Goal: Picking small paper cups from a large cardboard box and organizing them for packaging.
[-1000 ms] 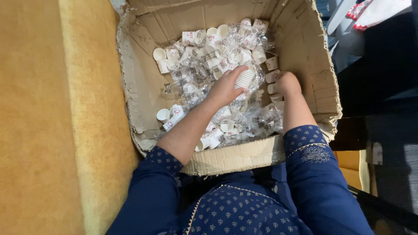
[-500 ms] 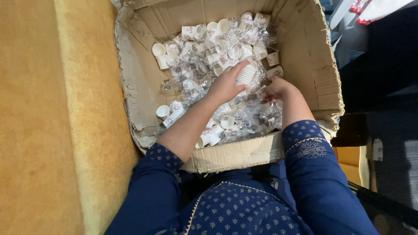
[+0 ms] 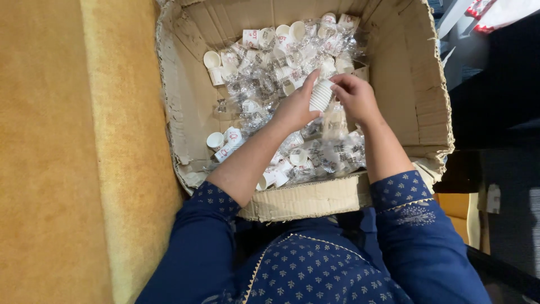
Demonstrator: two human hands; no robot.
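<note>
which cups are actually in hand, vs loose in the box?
The ribbed white stack of cups, gripped by the left hand and touched by the right hand; the others lie loose or bagged.

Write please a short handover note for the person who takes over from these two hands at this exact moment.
Left hand: shut on the stack of white paper cups, held over the cardboard box.
Right hand: fingertips at the top of the same stack.
In the box: many loose paper cups mixed with clear plastic wrappers.
Done: one short stack is gathered in hand.
Left: most cups lie unstacked in the box.
</note>
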